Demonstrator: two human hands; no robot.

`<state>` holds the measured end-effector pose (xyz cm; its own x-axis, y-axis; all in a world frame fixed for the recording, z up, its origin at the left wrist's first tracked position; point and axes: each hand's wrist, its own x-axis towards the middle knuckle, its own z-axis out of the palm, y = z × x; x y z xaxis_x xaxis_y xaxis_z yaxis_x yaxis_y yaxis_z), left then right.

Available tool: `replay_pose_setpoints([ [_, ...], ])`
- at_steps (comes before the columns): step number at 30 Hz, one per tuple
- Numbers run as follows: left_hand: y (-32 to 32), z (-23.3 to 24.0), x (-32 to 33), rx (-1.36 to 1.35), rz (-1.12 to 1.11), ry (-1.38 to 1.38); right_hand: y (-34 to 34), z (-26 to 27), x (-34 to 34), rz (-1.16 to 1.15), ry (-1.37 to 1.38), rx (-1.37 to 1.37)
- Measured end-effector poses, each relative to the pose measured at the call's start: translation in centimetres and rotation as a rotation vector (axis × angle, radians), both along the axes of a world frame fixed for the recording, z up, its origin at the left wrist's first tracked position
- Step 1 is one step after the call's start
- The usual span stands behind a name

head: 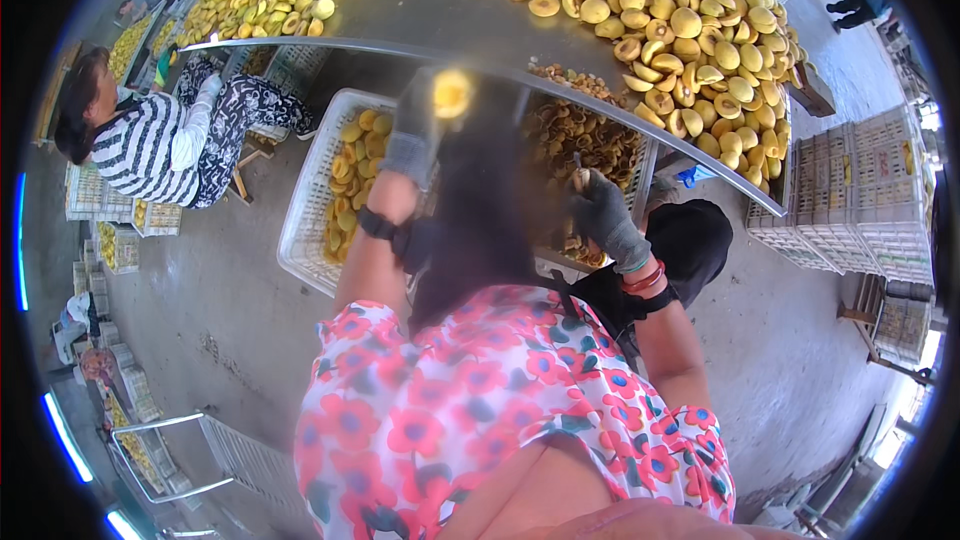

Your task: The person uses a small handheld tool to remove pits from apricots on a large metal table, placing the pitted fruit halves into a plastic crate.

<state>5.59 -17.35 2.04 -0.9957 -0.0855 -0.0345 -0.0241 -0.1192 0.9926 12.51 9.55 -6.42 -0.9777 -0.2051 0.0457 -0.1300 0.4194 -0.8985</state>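
My left hand [414, 124], in a grey knit glove, holds a yellow stone-fruit half [451, 94] by the table's front edge. A smudge blurs the fingers and the fruit. Lower on the right, my right hand [611, 217], gloved the same way, is closed around a small hand tool [580, 174] whose short tip points up. Below my left hand stands a white plastic crate [304, 202] of yellow fruit halves [349, 195]. Brown pit pieces and scraps [592, 124] fill a container under the table, next to my right hand.
A metal table [450, 11] carries large heaps of halved fruit [690, 37]. A seated person in a striped top [150, 142] works at the left. Stacked white crates [847, 195] stand at the right. A metal-framed chair [225, 457] is behind on the left.
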Motion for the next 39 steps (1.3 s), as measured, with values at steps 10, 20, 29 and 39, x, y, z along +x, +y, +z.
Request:
replay_pose_setpoints([
  [10, -20.4, -5.0, 4.3, -1.713, 0.079, -0.372, 1.3, 3.3, -1.8, -0.107, 0.317, 0.347],
  [20, -8.6, 15.1, -15.5, -0.958, -0.144, 0.554, 4.8, 3.4, -9.7, -0.033, 0.26, 0.342],
  [29, 14.2, 12.3, -35.2, -1.264, -0.376, 0.656, 6.8, 1.4, -15.9, -0.182, 0.31, 0.412],
  [39, 30.3, 5.8, -47.1, -1.438, -0.482, 0.531, 7.1, 1.0, -17.0, -0.131, 0.338, 0.458],
])
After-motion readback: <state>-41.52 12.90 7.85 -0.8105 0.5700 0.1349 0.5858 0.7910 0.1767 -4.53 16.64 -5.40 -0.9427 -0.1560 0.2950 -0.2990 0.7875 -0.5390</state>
